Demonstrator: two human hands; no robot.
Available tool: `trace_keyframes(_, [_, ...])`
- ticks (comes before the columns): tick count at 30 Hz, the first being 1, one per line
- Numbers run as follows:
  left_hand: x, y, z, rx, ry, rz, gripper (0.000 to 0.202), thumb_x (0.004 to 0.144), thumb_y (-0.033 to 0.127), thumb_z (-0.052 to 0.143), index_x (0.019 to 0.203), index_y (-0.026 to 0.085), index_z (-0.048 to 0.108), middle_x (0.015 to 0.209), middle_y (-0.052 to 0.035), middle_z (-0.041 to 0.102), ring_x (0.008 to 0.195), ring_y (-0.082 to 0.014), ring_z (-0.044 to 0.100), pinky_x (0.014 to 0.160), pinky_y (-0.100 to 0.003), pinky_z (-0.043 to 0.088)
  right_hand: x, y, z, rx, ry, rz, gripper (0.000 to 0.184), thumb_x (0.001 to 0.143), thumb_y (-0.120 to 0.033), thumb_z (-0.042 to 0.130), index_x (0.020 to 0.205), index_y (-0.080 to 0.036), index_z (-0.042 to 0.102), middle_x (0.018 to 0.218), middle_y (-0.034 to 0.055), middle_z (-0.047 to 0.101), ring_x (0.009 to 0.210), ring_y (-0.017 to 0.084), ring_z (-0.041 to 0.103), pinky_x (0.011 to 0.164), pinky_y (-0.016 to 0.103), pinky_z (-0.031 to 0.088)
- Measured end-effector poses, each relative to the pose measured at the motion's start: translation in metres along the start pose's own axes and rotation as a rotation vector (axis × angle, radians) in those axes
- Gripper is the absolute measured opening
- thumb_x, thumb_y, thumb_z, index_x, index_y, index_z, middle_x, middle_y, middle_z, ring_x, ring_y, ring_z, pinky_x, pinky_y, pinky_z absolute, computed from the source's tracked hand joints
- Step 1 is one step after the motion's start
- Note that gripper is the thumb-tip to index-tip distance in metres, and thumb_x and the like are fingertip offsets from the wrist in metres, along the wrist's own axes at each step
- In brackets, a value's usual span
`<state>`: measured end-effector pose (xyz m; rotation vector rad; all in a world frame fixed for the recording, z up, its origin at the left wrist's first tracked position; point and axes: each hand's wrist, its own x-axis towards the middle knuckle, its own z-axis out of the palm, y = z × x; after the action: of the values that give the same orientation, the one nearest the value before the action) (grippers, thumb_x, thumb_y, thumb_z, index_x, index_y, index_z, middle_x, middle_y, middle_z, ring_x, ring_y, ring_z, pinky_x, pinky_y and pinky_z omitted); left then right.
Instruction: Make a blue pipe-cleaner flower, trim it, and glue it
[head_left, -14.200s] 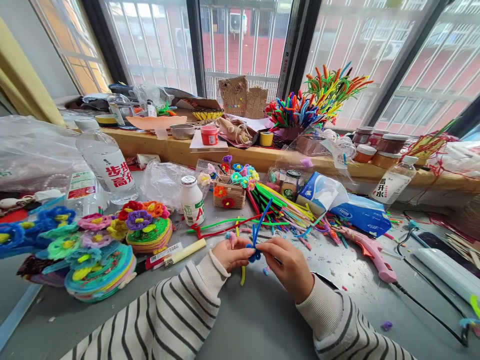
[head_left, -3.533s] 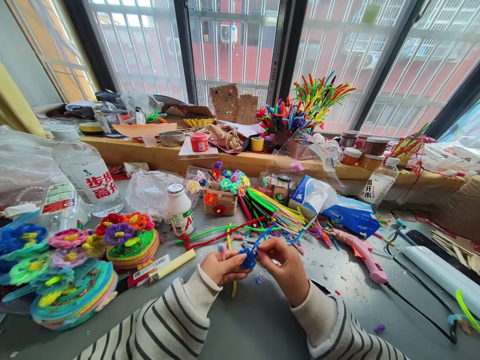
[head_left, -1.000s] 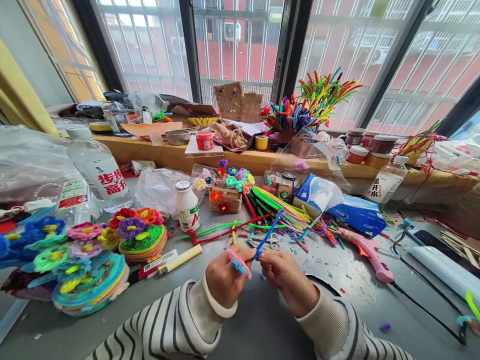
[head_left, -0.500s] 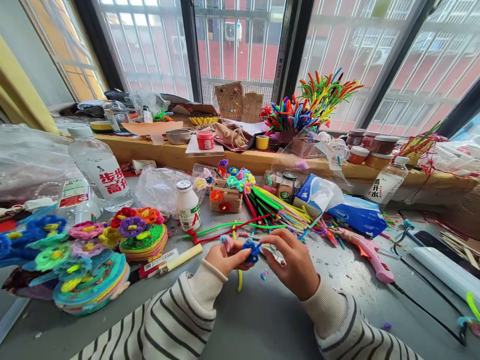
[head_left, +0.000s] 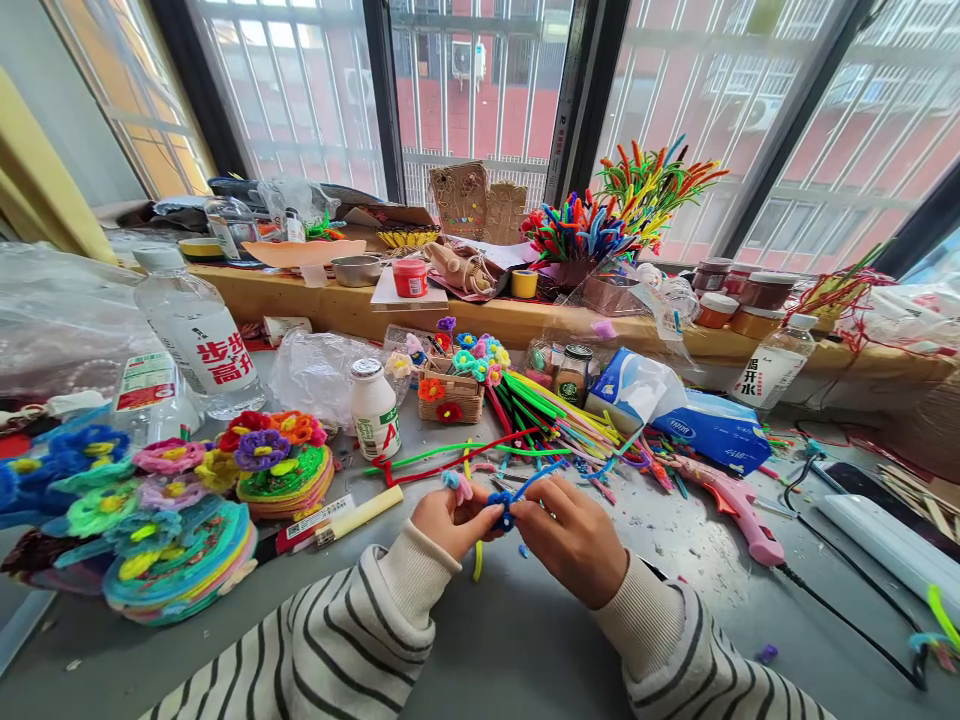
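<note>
Over the grey table, both my hands meet on a small blue pipe-cleaner flower (head_left: 501,505). My left hand (head_left: 448,518) pinches it from the left, with a pink pipe cleaner (head_left: 454,484) wound round one finger and a yellow stem (head_left: 478,561) hanging below. My right hand (head_left: 568,535) pinches the flower from the right, and the loose blue end (head_left: 541,474) sticks up and to the right from my fingers.
Stacked pipe-cleaner flower coasters (head_left: 180,560) lie at left beside water bottles (head_left: 199,335). A small white bottle (head_left: 375,408), a flower basket (head_left: 453,385), loose pipe cleaners (head_left: 559,420), tissues (head_left: 705,428) and a pink glue gun (head_left: 739,510) sit beyond my hands. A cluttered wooden sill (head_left: 525,318) runs behind.
My hands turned the blue flower over and back. The right hand has closed in against the left, and the loose blue end now points up to the right.
</note>
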<state>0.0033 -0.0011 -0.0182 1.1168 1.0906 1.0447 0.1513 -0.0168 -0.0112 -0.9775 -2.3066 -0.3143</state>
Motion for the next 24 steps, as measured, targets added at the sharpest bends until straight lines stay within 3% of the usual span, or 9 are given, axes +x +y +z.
trace_keyframes(3, [-0.003, 0.000, -0.001, 0.149, 0.018, 0.125, 0.017, 0.050, 0.027, 0.062, 0.056, 0.014, 0.053, 0.052, -0.0002, 0.057, 0.051, -0.0145, 0.056, 0.053, -0.028, 0.048, 0.000, -0.006, 0.001, 0.087, 0.031, 0.099, 0.014, 0.074, -0.017, 0.039, 0.070, -0.017, 0.053, 0.067, 0.0044, 0.047, 0.064, 0.014, 0.044, 0.056, 0.025, 0.037])
trace_keyframes(7, [-0.010, 0.005, -0.003, 0.537, 0.094, 0.480, 0.008, 0.058, 0.025, 0.055, 0.060, 0.017, 0.058, 0.061, -0.0045, 0.061, 0.057, -0.0156, 0.056, 0.058, -0.027, 0.045, 0.001, -0.014, 0.003, 0.328, 0.073, 0.377, 0.006, 0.069, -0.017, 0.043, 0.066, -0.016, 0.048, 0.067, 0.0024, 0.043, 0.062, 0.013, 0.042, 0.054, 0.024, 0.034])
trace_keyframes(9, [-0.013, 0.008, -0.004, 0.658, 0.064, 0.616, 0.009, 0.061, 0.022, 0.053, 0.064, 0.019, 0.061, 0.068, -0.0053, 0.063, 0.067, -0.0174, 0.056, 0.066, -0.028, 0.043, 0.003, -0.017, 0.004, 0.510, 0.090, 0.543, 0.008, 0.067, -0.019, 0.045, 0.060, -0.016, 0.046, 0.063, 0.0004, 0.041, 0.057, 0.011, 0.040, 0.051, 0.023, 0.032])
trace_keyframes(12, [-0.016, 0.007, -0.006, 0.725, 0.025, 0.679, 0.015, 0.063, 0.019, 0.050, 0.071, 0.022, 0.062, 0.073, -0.0054, 0.063, 0.072, -0.0180, 0.056, 0.068, -0.028, 0.042, 0.007, -0.017, 0.006, 0.960, 0.009, 0.871, 0.016, 0.064, -0.026, 0.046, 0.052, -0.017, 0.039, 0.049, -0.0043, 0.034, 0.043, 0.008, 0.032, 0.041, 0.020, 0.025])
trace_keyframes(15, [-0.016, 0.005, -0.007, 0.697, -0.011, 0.686, 0.015, 0.064, 0.019, 0.050, 0.072, 0.023, 0.062, 0.072, -0.0050, 0.063, 0.070, -0.0168, 0.056, 0.069, -0.027, 0.042, 0.009, -0.013, 0.006, 1.478, -0.186, 1.112, 0.022, 0.061, -0.029, 0.046, 0.048, -0.018, 0.032, 0.040, -0.0084, 0.025, 0.035, 0.004, 0.019, 0.035, 0.018, 0.014])
trace_keyframes(17, [-0.015, 0.005, -0.006, 0.616, 0.003, 0.643, 0.012, 0.061, 0.020, 0.053, 0.069, 0.022, 0.062, 0.070, -0.0048, 0.063, 0.068, -0.0166, 0.056, 0.067, -0.027, 0.043, 0.009, -0.008, 0.005, 1.613, -0.236, 1.116, 0.023, 0.059, -0.029, 0.050, 0.048, -0.017, 0.033, 0.039, -0.0089, 0.026, 0.034, 0.003, 0.018, 0.035, 0.018, 0.010])
trace_keyframes(20, [-0.012, 0.006, -0.001, 0.382, 0.096, 0.415, 0.009, 0.056, 0.023, 0.058, 0.063, 0.017, 0.059, 0.062, -0.0040, 0.061, 0.059, -0.0162, 0.057, 0.060, -0.028, 0.046, 0.008, -0.001, 0.005, 1.529, -0.206, 1.036, 0.023, 0.061, -0.032, 0.052, 0.051, -0.015, 0.040, 0.039, -0.0081, 0.031, 0.034, 0.003, 0.021, 0.035, 0.018, 0.010])
trace_keyframes(24, [-0.008, 0.007, 0.004, -0.041, 0.066, 0.136, 0.016, 0.050, 0.024, 0.062, 0.060, 0.013, 0.054, 0.054, -0.0006, 0.059, 0.055, -0.0160, 0.058, 0.057, -0.031, 0.049, 0.007, 0.003, 0.003, 1.193, -0.032, 0.897, 0.019, 0.068, -0.034, 0.046, 0.065, -0.015, 0.047, 0.049, -0.0049, 0.039, 0.041, 0.005, 0.032, 0.037, 0.017, 0.022])
